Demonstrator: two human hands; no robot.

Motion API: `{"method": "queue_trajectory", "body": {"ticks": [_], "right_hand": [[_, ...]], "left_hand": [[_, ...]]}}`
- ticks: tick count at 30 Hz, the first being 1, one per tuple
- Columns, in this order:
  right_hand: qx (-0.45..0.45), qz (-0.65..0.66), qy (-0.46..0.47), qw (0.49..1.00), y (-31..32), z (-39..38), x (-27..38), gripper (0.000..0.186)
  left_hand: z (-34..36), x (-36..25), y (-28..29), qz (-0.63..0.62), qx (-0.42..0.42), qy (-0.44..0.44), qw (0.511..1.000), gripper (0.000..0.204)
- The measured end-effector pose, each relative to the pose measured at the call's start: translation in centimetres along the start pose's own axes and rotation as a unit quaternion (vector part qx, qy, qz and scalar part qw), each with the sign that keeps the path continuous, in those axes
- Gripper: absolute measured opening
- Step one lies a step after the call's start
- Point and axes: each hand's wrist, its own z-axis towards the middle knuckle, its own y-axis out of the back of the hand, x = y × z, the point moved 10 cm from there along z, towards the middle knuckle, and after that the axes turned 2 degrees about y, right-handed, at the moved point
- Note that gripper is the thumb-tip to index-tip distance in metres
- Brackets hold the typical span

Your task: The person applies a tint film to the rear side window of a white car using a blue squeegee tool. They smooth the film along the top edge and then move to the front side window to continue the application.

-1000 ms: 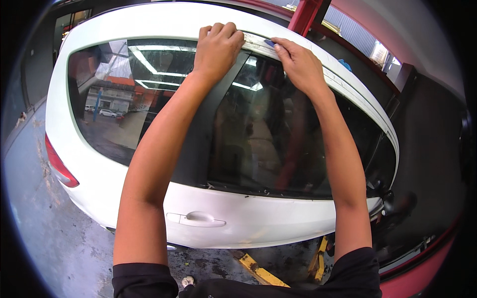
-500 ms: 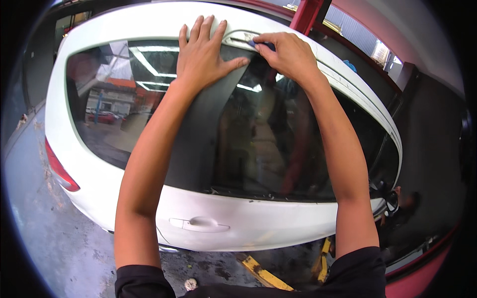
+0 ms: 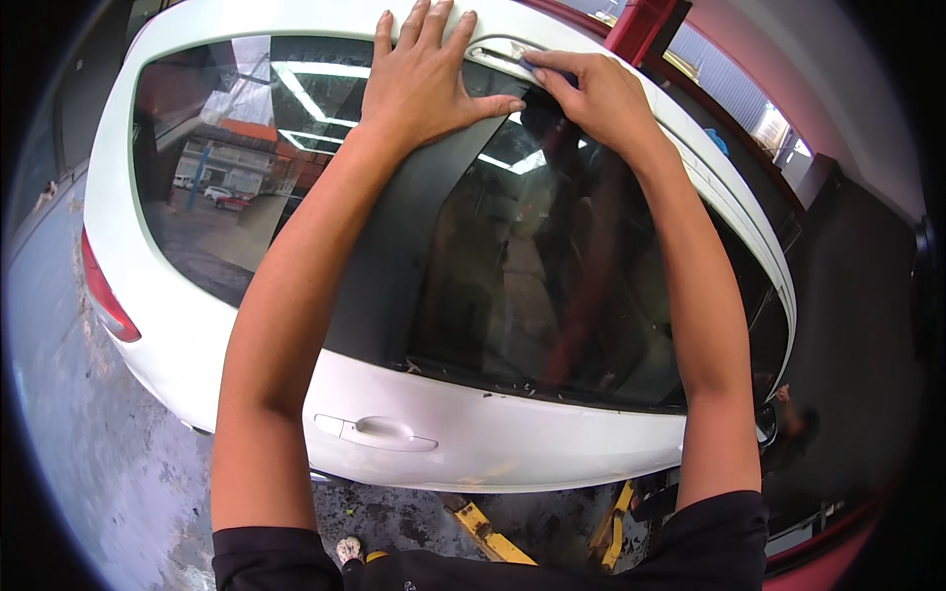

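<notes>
A white car (image 3: 374, 394) fills the middle of the view, side-on. My left hand (image 3: 419, 84) lies flat with fingers spread at the top of the dark door pillar (image 3: 394, 256), fingertips on the white roof edge and thumb pointing right. To its right, my right hand (image 3: 603, 94) pinches a small dark-blue piece (image 3: 542, 70) against the narrow trim strip (image 3: 505, 61) above the side window (image 3: 532, 266). What the blue piece is cannot be made out, as the fingers cover most of it.
The door handle (image 3: 379, 433) sits below the window. Yellow lift arms (image 3: 490, 533) stand near the floor under the car. A red post (image 3: 641, 30) rises beyond the roof. Another person's hand (image 3: 783, 394) shows at the far right by the side mirror (image 3: 767, 422).
The view has shifted, so the car appears a little higher and the hands farther right. Both hands keep nearly the same places on the car; less of the blue piece shows.
</notes>
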Motion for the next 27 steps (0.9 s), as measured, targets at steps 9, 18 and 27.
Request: {"method": "queue_trajectory", "body": {"ticks": [9, 18, 27], "right_hand": [[0.05, 0.059, 0.004, 0.997, -0.9, 0.8, 0.4, 0.033], [0.015, 0.052, 0.047, 0.997, -0.9, 1.0, 0.3, 0.03], [0.017, 0.049, 0.066, 0.996, -1.1, 0.8, 0.4, 0.03]], "left_hand": [[-0.1, 0.1, 0.0, 0.025, -0.018, 0.002, 1.0, 0.116], [-0.3, 0.0, 0.6, 0.001, -0.018, -0.001, 1.0, 0.115], [-0.2, 0.3, -0.1, 0.017, -0.027, 0.001, 0.999, 0.114]]}}
